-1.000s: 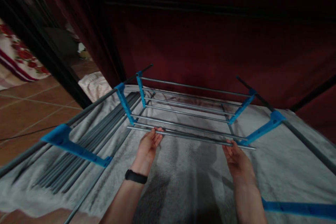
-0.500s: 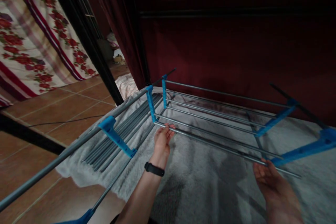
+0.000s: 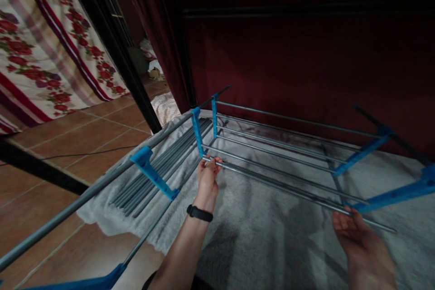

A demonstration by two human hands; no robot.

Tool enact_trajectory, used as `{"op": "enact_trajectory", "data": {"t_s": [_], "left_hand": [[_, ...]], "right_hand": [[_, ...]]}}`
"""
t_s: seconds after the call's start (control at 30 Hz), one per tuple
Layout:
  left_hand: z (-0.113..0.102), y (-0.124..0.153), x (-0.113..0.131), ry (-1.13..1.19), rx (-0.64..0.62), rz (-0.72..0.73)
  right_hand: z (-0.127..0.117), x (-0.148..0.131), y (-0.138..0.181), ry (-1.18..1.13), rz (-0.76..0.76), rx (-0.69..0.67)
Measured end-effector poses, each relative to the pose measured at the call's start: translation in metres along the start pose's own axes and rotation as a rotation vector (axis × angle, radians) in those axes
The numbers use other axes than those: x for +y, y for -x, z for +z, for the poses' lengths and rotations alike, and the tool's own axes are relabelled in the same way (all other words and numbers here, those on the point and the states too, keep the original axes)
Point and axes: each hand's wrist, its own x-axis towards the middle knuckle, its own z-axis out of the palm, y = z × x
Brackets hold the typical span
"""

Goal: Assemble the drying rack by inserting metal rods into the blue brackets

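Note:
A grey metal rod (image 3: 272,182) runs across the front of a half-built rack, held at both ends. My left hand (image 3: 208,176) has its fingers closed round the rod's left end, right beside the lower end of a blue plastic bracket (image 3: 197,131). Near the other end, my right hand (image 3: 356,231) grips the same rod, whose tip pokes out to the right past the fingers. Close to that hand is the right blue bracket (image 3: 394,194). Further rods (image 3: 268,161) span the brackets behind. Whether the held rod's left end sits in the bracket I cannot tell.
Several loose grey rods (image 3: 163,167) lie in a bundle on the grey blanket (image 3: 251,235). A long side pole (image 3: 84,197) with another blue bracket (image 3: 154,176) stretches toward me. Black bed posts (image 3: 112,50) and a dark red curtain (image 3: 288,63) bound the space.
My left hand has shifted slightly left, closer to the bracket's lower end. My right hand and the rod's right end sit a little further right and lower; the view has shifted slightly.

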Motion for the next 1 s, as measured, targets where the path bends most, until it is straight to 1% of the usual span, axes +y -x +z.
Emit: {"op": "enact_trajectory", "data": {"t_s": [0.13,0.27,0.37,0.5,0.63,0.73,1.0], "left_hand": [[-0.002,-0.001,-0.003,0.001,-0.031,-0.001],[-0.002,0.002,-0.010,0.001,-0.100,0.011],[0.000,0.009,-0.017,-0.014,-0.123,-0.022],[0.005,0.019,-0.028,-0.019,-0.138,-0.102],[0.006,0.029,-0.039,-0.045,-0.178,-0.148],[0.006,0.034,-0.047,-0.064,-0.215,-0.167],[0.010,0.042,-0.060,-0.150,-0.263,-0.200]], "right_hand": [[-0.003,0.001,-0.002,0.017,-0.023,0.003],[-0.007,0.003,-0.009,0.069,-0.060,-0.023],[-0.006,0.004,-0.010,0.088,-0.046,-0.015],[-0.004,0.006,-0.013,0.069,-0.032,-0.022],[-0.009,0.010,-0.023,0.075,-0.070,-0.102],[-0.012,0.013,-0.026,0.074,-0.046,-0.159],[-0.002,0.023,-0.011,0.103,-0.003,-0.238]]}}
